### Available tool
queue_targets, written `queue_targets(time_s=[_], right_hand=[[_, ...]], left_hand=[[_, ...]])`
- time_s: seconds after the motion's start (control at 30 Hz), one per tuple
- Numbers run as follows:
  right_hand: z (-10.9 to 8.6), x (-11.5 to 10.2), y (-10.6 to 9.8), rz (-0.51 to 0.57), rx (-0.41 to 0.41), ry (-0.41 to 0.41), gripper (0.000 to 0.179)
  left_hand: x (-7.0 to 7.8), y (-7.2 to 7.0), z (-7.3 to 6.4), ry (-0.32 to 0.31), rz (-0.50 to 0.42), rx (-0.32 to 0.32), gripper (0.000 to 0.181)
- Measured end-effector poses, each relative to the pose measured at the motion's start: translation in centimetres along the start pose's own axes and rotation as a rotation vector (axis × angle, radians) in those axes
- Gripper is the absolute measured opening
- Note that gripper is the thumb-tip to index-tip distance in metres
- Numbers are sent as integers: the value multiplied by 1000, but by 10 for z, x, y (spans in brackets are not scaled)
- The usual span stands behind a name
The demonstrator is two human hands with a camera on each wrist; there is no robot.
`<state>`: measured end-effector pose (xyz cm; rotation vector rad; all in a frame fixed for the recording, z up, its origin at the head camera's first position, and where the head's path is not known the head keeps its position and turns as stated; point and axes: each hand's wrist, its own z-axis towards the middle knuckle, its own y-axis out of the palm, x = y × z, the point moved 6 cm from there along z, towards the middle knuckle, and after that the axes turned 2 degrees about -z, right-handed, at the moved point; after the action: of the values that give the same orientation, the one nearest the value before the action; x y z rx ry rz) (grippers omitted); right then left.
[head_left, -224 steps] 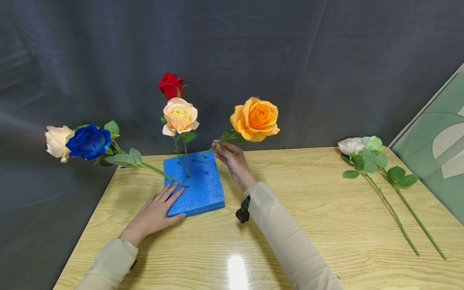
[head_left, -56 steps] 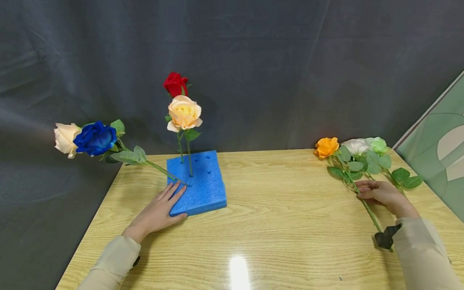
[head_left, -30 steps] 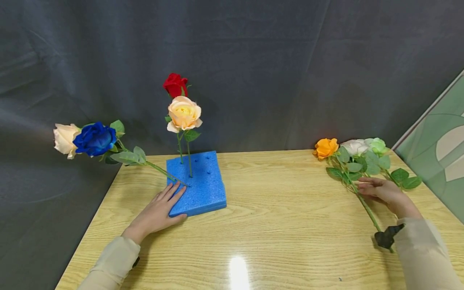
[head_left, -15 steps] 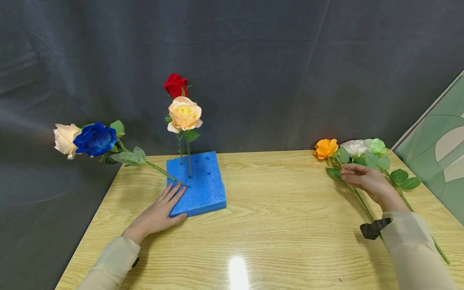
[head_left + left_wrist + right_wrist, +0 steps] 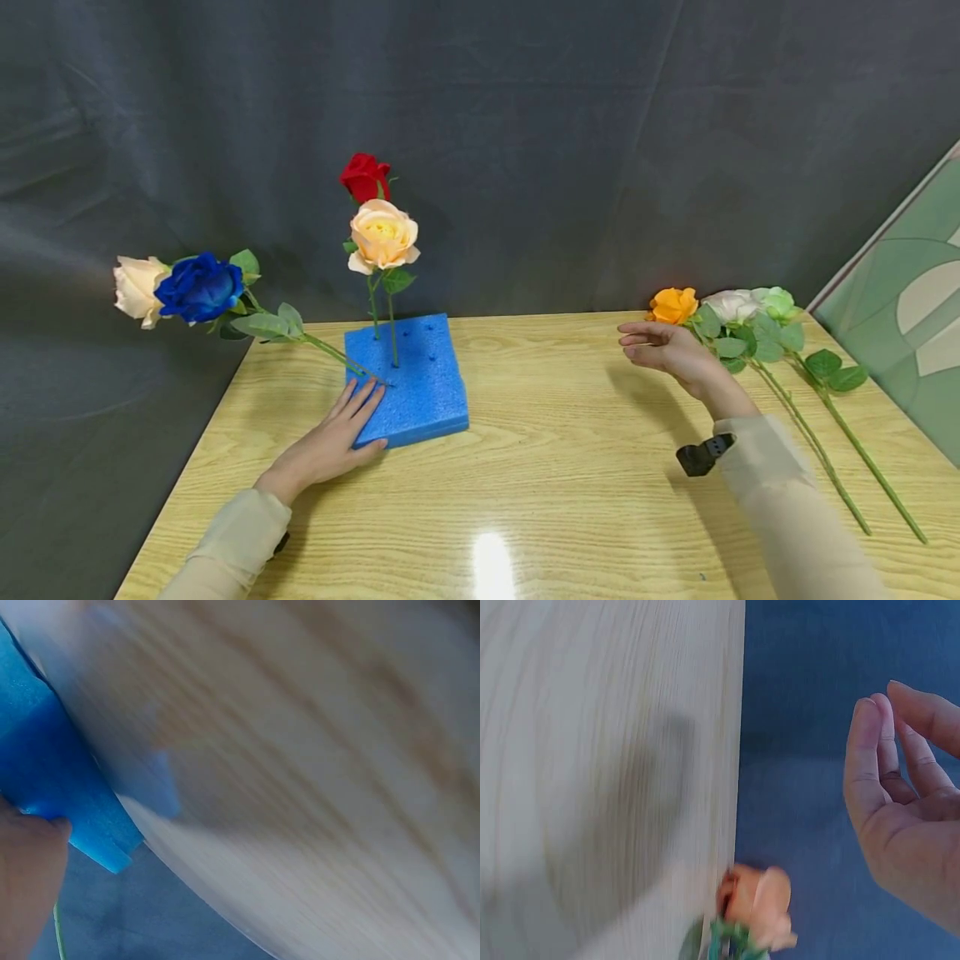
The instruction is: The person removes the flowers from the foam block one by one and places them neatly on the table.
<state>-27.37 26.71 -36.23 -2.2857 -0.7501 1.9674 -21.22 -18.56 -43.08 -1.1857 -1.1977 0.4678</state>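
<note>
My left hand (image 5: 326, 446) rests flat with fingers spread on the near left corner of a blue foam block (image 5: 420, 392). In the left wrist view, its thumb lies along the blue foam block (image 5: 60, 772). A red rose (image 5: 365, 177) and a peach rose (image 5: 383, 236) stand upright in the foam. Leaning far left from its left side are a blue rose (image 5: 200, 287) and a cream rose (image 5: 138, 289). My right hand (image 5: 678, 358) is raised over the table, holding nothing, its fingers loosely bent. Just beyond it lies an orange rose (image 5: 672, 306), also the orange rose (image 5: 759, 904) at the right wrist view's bottom.
A white rose (image 5: 729, 307) and a pale green rose (image 5: 778, 303) lie at the right, stems pointing toward the near right. Several small holes dot the foam's top. A dark curtain (image 5: 525, 150) hangs behind the wooden table (image 5: 555, 467); a green patterned panel (image 5: 907, 292) stands at right.
The orange rose went from the foam to the table at right. My right hand then let go of its stem and moved left. My left hand stayed on the foam.
</note>
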Motion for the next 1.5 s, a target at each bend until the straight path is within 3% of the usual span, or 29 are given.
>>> queue_targets(time_s=[0.13,0.43,0.97,1.17,1.5], right_hand=[[10,-9,20,9,-28,-21,50],[28,-24,59,26,-75,-35,53],[46,-45,106,56,-107,-35,44],[49,-55,122,78,-123,-54,44],[56,-65,145,99,-116,-42,42]], left_hand=[[4,0,1,-7,-18,3,80],[13,5,4,-30,-18,24,80],[39,14,14,-103,-21,50,79],[41,15,14,-133,-33,55,79],[28,0,2,-46,109,100,87]])
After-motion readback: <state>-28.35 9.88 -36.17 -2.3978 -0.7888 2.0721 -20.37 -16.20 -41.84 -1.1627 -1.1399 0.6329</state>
